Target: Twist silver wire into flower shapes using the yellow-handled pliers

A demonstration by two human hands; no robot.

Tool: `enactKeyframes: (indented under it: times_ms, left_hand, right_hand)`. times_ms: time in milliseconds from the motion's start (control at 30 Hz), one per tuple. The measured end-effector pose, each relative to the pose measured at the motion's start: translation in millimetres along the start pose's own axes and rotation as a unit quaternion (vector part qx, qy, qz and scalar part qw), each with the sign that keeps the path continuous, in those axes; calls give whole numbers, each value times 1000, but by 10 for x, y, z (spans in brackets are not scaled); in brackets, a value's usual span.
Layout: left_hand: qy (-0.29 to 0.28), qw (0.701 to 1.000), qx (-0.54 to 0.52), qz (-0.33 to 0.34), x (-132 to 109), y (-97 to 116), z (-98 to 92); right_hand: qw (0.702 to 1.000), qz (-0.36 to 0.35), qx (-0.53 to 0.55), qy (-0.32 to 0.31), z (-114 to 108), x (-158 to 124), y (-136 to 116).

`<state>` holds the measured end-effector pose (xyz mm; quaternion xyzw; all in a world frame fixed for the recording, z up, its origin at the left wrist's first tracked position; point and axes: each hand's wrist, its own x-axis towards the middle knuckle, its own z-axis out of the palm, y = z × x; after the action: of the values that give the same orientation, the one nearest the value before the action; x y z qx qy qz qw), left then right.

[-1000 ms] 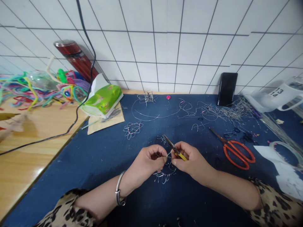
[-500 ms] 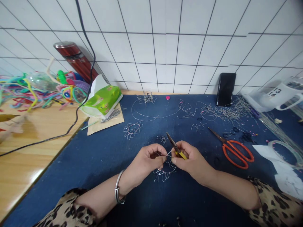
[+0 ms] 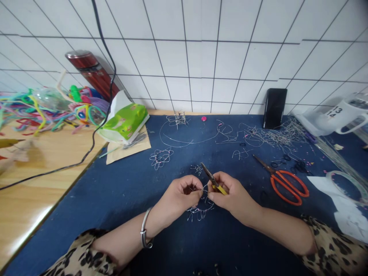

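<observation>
Between my hands is a looped silver wire piece with small pink beads (image 3: 201, 210), its lower loops hanging over the dark blue mat. My left hand (image 3: 184, 194) pinches the wire at its upper side. My right hand (image 3: 232, 197) is closed around yellow-handled pliers (image 3: 214, 179), whose dark jaws point up and left, away from the wire. Its thumb and forefinger also touch the wire end. A small bundle of bent wire (image 3: 197, 169) lies just beyond my hands. Farther left rests a flower-shaped wire ring (image 3: 161, 157).
Orange-handled scissors (image 3: 289, 186) lie right of my hands, near a tape roll (image 3: 346, 188). Loose wires (image 3: 276, 136) spread below a leaning phone (image 3: 275, 109). A green tissue pack (image 3: 126, 122) and red flask (image 3: 93, 73) stand left. A black cable (image 3: 93, 142) crosses the left side.
Both hands stay almost in place at the wire. The pliers and my right hand have shifted very slightly left.
</observation>
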<state>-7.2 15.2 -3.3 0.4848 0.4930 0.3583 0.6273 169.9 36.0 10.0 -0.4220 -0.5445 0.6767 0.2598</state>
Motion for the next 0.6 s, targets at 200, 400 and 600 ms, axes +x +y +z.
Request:
enactKeyframes:
  times_ms: [200,400,600]
  left_hand:
    - [27,999,35,5,-12,-8,5]
    - [47,999,-2,-5,-14,3,-1]
    - [53,997,-59,-15,-12,19,-2]
  right_hand:
    - [1000,4,5,6,10,4,-11]
    - [1000,3,12,11,20,-20,-27]
    - [1000,0,-18,-1,33,-33,-18]
